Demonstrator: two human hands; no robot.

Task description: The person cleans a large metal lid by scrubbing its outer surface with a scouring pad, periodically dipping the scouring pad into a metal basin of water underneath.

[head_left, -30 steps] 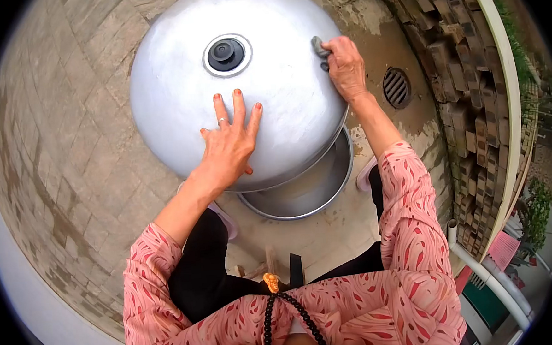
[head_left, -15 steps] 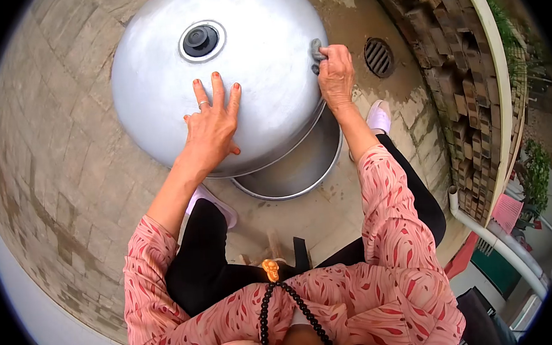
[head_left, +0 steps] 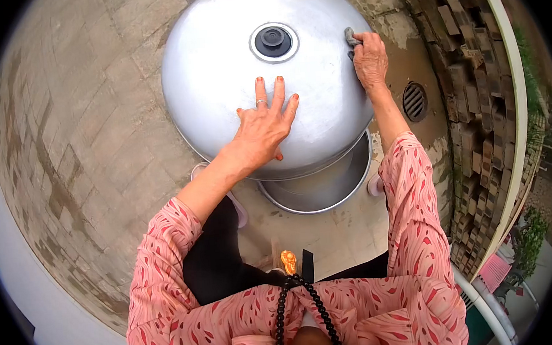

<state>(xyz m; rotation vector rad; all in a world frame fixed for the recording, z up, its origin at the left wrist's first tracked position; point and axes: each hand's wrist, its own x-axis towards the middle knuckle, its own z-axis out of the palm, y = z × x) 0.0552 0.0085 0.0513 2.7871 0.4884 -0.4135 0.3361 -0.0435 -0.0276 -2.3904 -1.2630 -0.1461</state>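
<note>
Widely splayed, the left hand [head_left: 262, 133] touches the upper-centre lid [head_left: 217, 81]; the right hand [head_left: 371, 60], upper right, pinches a grey wad [head_left: 352, 37].

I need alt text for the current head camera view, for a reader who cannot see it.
A person's right hand holds a grey wad against a large domed metal lid; the left hand rests spread on it. A metal basin shows beneath.

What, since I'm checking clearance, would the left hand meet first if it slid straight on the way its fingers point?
The left hand would likely meet the ringed black knob atop the silver lid, though depth is unclear.
</note>
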